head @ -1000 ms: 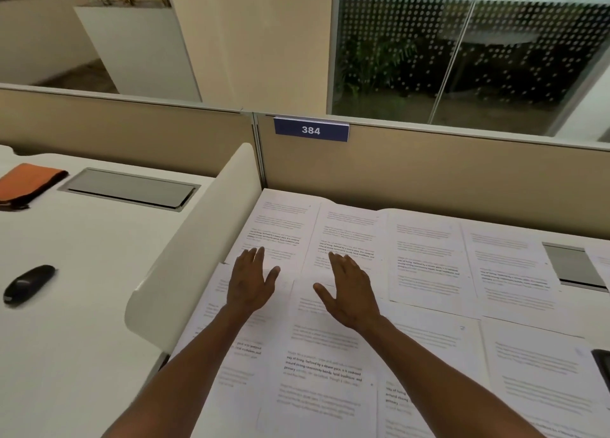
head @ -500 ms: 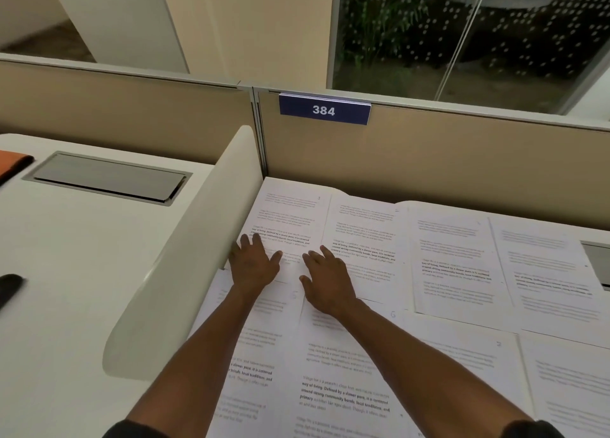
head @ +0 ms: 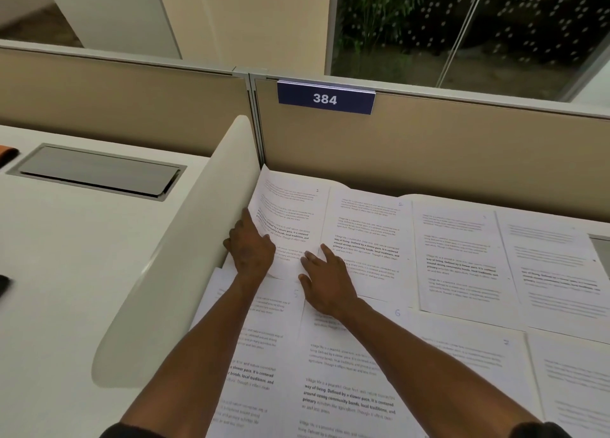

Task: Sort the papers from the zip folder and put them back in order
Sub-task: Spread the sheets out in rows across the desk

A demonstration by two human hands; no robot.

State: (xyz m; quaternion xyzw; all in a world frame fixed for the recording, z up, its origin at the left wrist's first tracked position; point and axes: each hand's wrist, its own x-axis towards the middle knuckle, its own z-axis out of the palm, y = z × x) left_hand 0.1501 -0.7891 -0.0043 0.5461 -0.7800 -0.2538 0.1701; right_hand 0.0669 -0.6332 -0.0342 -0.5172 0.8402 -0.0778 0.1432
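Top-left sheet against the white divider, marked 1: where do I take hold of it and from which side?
Take the top-left sheet by its left edge, coming in from the divider side. That edge is curled up off the desk where the left hand touches it, so fingers should slide under there. Its right edge lies flat against the neighbouring sheet, near the right hand, offering a poorer grip.

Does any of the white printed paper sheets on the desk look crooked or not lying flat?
Yes. The far-left white printed sheet is not flat: its left edge curls up against the curved white desk divider, where the left hand lifts it. The right hand rests beside it. The other sheets lie flat, some overlapping.
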